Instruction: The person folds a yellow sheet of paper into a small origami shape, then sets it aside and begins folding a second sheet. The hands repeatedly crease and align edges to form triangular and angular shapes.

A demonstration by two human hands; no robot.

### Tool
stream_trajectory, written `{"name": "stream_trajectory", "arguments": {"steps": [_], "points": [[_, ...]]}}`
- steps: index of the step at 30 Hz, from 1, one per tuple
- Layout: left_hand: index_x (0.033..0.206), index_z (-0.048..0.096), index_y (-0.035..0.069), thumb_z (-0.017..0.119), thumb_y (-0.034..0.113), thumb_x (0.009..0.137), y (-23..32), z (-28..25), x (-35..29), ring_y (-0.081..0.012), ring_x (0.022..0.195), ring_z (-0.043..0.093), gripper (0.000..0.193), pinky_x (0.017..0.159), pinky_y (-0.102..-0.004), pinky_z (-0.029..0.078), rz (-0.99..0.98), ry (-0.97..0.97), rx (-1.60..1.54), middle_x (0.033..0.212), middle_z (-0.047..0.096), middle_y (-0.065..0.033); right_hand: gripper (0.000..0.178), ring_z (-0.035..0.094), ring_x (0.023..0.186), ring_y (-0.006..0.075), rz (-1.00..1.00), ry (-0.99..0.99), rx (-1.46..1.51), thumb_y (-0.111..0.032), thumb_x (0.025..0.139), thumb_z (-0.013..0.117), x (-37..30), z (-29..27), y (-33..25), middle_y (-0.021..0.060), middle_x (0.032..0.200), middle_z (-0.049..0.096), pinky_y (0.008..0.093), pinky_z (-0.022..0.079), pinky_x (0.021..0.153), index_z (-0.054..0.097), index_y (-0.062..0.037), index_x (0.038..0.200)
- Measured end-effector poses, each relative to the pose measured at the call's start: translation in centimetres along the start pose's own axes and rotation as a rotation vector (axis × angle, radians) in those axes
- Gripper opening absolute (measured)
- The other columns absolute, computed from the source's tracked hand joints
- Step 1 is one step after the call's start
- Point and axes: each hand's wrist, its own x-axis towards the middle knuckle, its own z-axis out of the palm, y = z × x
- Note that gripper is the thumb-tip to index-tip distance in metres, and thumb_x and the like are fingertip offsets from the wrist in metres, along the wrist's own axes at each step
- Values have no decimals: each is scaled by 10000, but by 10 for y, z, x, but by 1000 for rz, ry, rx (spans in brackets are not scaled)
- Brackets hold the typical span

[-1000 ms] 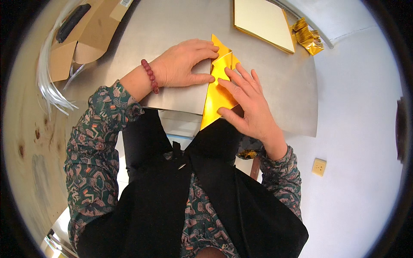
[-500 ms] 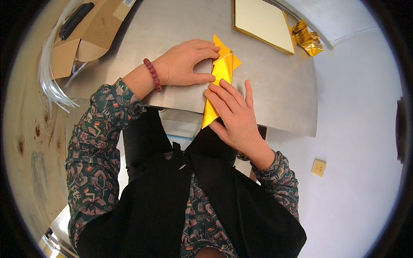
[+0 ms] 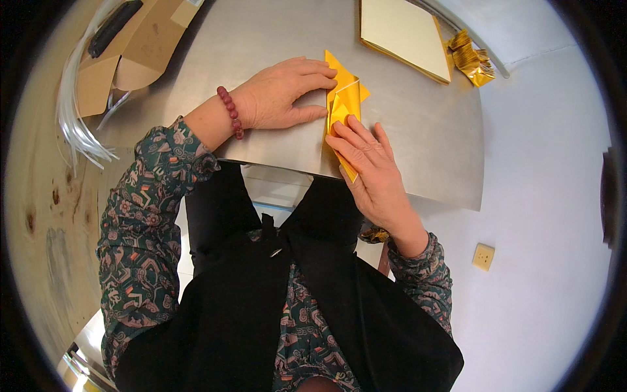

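Dark green patterned sleeves point(image 3: 140, 215) with red and cream motifs; black apron point(image 3: 261, 307); red bead bracelet point(image 3: 230, 112)

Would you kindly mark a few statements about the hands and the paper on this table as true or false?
1. Both hands rest on the folded yellow paper. True: the left hand and the right hand press on it.
2. The left wrist is bare. False: it wears a red bead bracelet.
3. A stack of square sheets lies at the table's far side. True.
4. The yellow paper is crumpled into a ball. False: it lies flat, folded in sharp points.
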Motion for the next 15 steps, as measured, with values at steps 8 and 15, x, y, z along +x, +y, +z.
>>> {"name": "stream_trajectory", "arguments": {"steps": [8,15], "points": [[1462,646,43,754,292,1017,0,1,0,-353,1502,511,521,1269,-468,413,2,11,-4,1574,590,-172,512,478,1550,340,30,12,55,-69,996,630,1,-3,-4,122,1579,599,606,234,1310,625,-122,1505],[1447,654,40,737,312,1035,1,5,1,-355,1489,522,501,1261,-465,419,-6,39,35,1564,597,-176,514,482,1548,323,-35,6,-63,-108,957,693,-4,-1,-4,106,1586,599,602,224,1320,656,-129,1469]]}}
